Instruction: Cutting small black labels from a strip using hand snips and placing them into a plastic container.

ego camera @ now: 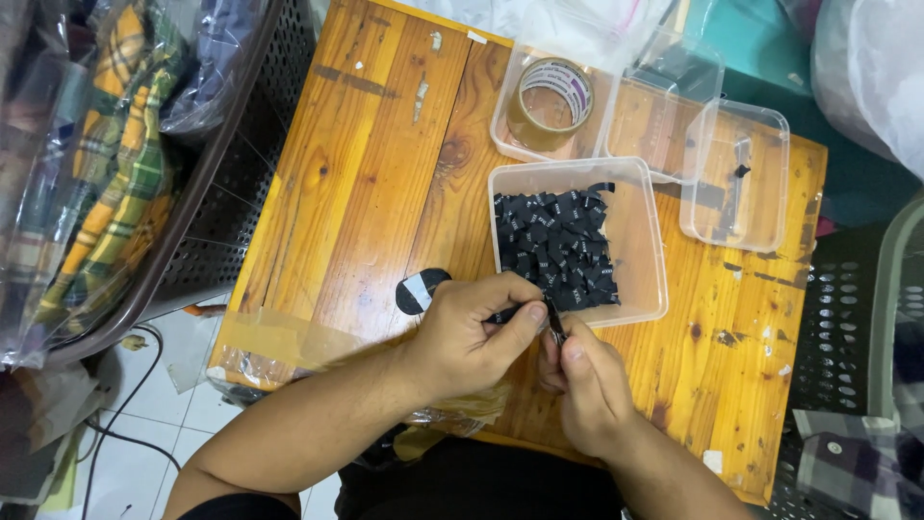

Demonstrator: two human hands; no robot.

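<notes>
Where both hands (525, 351) meet, small black label (555, 325) pinched, tub of labels (577, 241) beside.

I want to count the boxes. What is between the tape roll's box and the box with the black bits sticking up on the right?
In the head view, one empty clear plastic box sits between the tape roll's box and the right-hand box.

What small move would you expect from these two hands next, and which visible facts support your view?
Probably dropping the small black tag into the clear tub. The left hand and right hand pinch it just at the tub's near edge, where a pile of black tags already lies.
</notes>
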